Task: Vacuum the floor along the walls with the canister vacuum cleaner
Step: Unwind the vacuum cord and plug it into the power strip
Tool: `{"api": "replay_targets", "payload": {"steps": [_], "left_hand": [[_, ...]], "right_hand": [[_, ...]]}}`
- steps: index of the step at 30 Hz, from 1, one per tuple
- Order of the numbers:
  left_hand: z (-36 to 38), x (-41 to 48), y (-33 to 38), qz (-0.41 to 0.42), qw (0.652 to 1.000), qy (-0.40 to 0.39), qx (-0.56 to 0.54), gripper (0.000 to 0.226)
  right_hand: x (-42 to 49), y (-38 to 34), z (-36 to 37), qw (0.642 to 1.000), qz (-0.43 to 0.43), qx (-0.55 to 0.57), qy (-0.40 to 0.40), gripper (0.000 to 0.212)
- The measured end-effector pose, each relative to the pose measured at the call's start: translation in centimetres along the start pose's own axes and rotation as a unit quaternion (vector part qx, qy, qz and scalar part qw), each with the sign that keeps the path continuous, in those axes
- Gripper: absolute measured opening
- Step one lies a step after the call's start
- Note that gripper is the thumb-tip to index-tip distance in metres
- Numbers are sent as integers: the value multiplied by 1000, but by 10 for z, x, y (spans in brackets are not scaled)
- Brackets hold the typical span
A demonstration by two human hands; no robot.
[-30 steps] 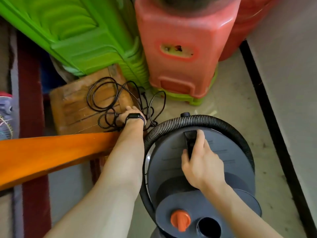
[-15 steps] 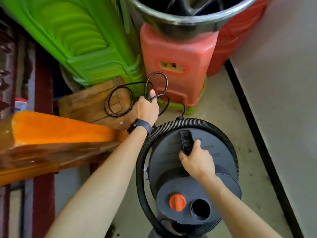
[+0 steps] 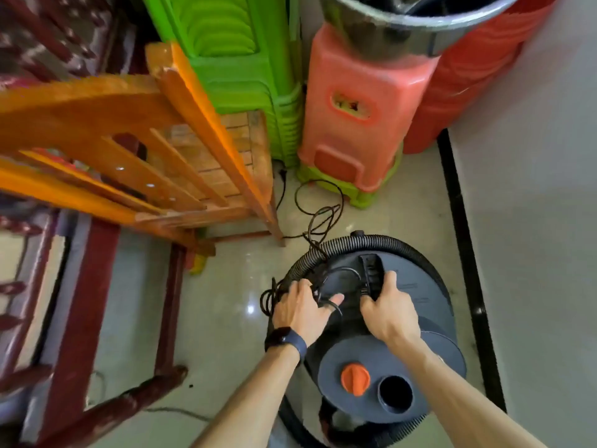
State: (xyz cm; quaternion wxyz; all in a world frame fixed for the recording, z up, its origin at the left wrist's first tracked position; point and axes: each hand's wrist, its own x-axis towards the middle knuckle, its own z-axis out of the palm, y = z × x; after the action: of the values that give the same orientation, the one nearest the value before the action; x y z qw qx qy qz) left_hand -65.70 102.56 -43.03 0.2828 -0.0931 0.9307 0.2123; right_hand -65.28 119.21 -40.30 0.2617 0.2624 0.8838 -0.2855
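Orange knob (image 3: 355,379): sits on the nearest, raised part of the grey lid; a round open port (image 3: 394,395) lies just right of it
Canister vacuum cleaner (image 3: 416,299): stands on the pale glossy floor (image 3: 223,305) near the wall (image 3: 533,195) on the right, just beside the black skirting strip (image 3: 458,221)
Left hand (image 3: 300,308): fingers curled round gathered loops of the black power cord (image 3: 323,215) at the left edge of the lid, thumb stretched out across the lid; a dark wristband (image 3: 286,339) on the wrist
Right hand (image 3: 387,312): fingers wrapped round the black carry handle (image 3: 371,273) on top of the lid, thumb lying along its right side
Hose (image 3: 371,242): black and ribbed, curving round the far rim of the canister and down its left side
Loose cord: trails from the left hand over the hose onto the floor, looping towards the stools
Orange wooden chair (image 3: 161,140): left of the canister, tilted in the view; a dark red wooden frame (image 3: 80,302) below it
Far end: stacked green stools (image 3: 232,59), a pink stool (image 3: 355,108) with a metal bucket (image 3: 403,30) on top, and a red stack (image 3: 468,76) against the wall
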Motion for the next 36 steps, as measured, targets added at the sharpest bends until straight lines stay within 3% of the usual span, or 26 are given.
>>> {"api": "replay_targets", "payload": {"steps": [4,9,15,26,36], "left_hand": [[30,-41,-19,-47,998,34,8,66],[47,-92,-79,-98,995,21,-9,66],[66,-149,-146,-190,977,15,-98,63],[112,-241,-261,-202,968,46,-142,72],[140,-315,-313,-242,948,66,-196,65]], "right_hand": [[-27,14,22,999,-30,-27,-18,35],[-72,21,59,993,-73,-61,-65,31],[-116,20,100,976,-128,-147,-101,31],[-196,-6,183,918,-231,-293,-131,43],[-267,10,231,912,-240,-288,-169,37]]}}
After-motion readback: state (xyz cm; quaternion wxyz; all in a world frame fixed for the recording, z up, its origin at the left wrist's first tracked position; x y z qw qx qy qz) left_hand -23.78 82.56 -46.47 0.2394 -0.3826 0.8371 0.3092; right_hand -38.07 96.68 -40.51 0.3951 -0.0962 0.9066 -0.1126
